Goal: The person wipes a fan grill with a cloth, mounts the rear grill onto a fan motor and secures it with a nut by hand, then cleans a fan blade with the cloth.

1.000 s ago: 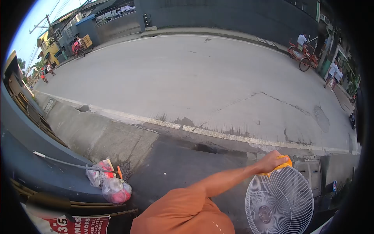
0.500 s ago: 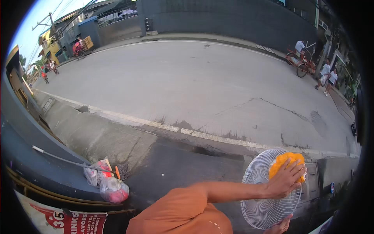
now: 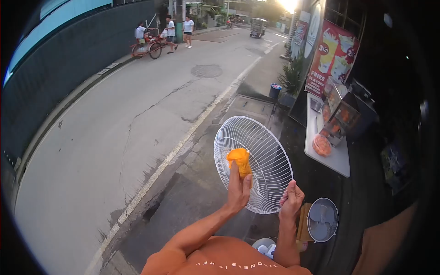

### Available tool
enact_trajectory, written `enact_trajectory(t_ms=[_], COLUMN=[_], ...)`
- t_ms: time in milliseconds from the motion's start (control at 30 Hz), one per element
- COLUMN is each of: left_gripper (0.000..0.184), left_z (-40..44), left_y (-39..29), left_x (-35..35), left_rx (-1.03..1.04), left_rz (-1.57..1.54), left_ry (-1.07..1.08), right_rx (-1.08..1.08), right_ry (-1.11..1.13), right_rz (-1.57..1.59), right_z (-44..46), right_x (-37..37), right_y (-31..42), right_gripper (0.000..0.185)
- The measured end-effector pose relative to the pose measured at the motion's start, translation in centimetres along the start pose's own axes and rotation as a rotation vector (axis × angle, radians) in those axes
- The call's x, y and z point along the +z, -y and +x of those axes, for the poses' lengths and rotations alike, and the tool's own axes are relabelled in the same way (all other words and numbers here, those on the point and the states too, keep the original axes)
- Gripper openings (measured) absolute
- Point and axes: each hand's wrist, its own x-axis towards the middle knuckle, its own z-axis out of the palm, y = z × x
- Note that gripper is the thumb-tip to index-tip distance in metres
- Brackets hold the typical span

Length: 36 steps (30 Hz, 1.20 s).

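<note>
At eleven o'clock a red tricycle (image 3: 147, 49) stands at the far edge of the road (image 3: 91, 128) beside people in white tops (image 3: 170, 30); nearer the middle, the left hand (image 3: 238, 193) has its fingers wrapped round a bunched orange cloth (image 3: 239, 158), which sits at nine o'clock from the centre of a white wire fan grille (image 3: 265, 162), apparently against the wires. The grille is held up at a tilt just right of the view's centre, and the right hand (image 3: 291, 200) grips its rim at four o'clock, thumb uppermost. Past it, a bladed fan (image 3: 322, 220) is at four o'clock from the grille and a white bench (image 3: 339, 167) at two. The step looks like wiping: it goes best with a firm hold on the rim, light pressure so the thin wires do not bend, strokes along the wires, and the grille turned little by little. Against the frame half a second earlier, the view faces further right, bringing bench and fan in, and the cloth is bunched near the grille's middle rather than spread under the palm at its one o'clock side
</note>
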Motion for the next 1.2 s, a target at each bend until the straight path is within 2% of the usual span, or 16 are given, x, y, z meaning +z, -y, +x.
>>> enact_trajectory(t_ms=[100, 200, 300, 400, 500, 600, 733, 833, 933, 967, 1067, 1133, 1200], left_gripper=[0.053, 0.044, 0.039, 0.039, 0.043, 0.046, 0.049, 0.043, 0.036, 0.03, 0.029, 0.029, 0.031], left_z=[0.1, 1.7, 5.7, 9.7, 9.8, 10.7, 10.1, 9.2, 8.1, 7.5, 6.8, 6.6, 5.9], left_y=[-0.2, -0.8, -3.3, -8.2, -9.3, -9.8, -9.2, -9.2, -9.1, -9.2, -8.8, -8.5, -7.5], left_x=[-0.4, -1.0, -0.9, -1.3, -0.5, -0.2, 0.7, 1.8, 4.0, 4.7, 6.2, 6.9, 7.4], left_rx=[0.139, 0.178, 0.266, 0.481, 0.161, -0.299, -0.424, -0.374, -0.424, -0.463, -0.475, -0.397, -0.302], left_rz=[0.06, -0.151, -0.121, 0.116, -0.288, -0.573, -0.461, -0.457, -0.406, -0.425, -0.342, -0.254, -0.142], left_ry=[0.189, 0.201, 0.141, 0.538, 1.037, 1.496, 1.651, 1.59, 1.335, 1.179, 1.005, 0.946, 0.9], right_rx=[-0.041, -0.058, -0.058, -0.087, -0.077, -0.068, -0.032, -0.078, -0.053, -0.104, -0.285, -0.439, -0.481], right_ry=[-0.058, -0.063, -0.011, 0.045, 0.065, 0.17, 0.268, 0.319, 0.316, 0.2, -0.107, -0.255, -0.107], right_rz=[-0.065, -0.136, -0.161, -0.22, -0.203, -0.236, -0.282, -0.347, -0.486, -0.543, -0.651, -0.649, -0.461], right_z=[0.5, 0.1, -0.3, -0.8, -0.3, 1.4, 4.4, 7.5, 10.3, 10.2, 9.2, 5.8, 2.1], right_x=[-4.6, -9.1, -12.7, -14.9, -16.6, -18.6, -19.3, -20.1, -21.0, -20.5, -15.4, -11.3, -7.5], right_y=[1.5, 3.1, 4.8, 6.1, 6.6, 7.6, 9.3, 8.1, 6.5, 6.2, 5.7, 6.0, 4.4], right_gripper=[0.055, 0.057, 0.058, 0.058, 0.058, 0.057, 0.055, 0.056, 0.049, 0.044, 0.037, 0.039, 0.043])
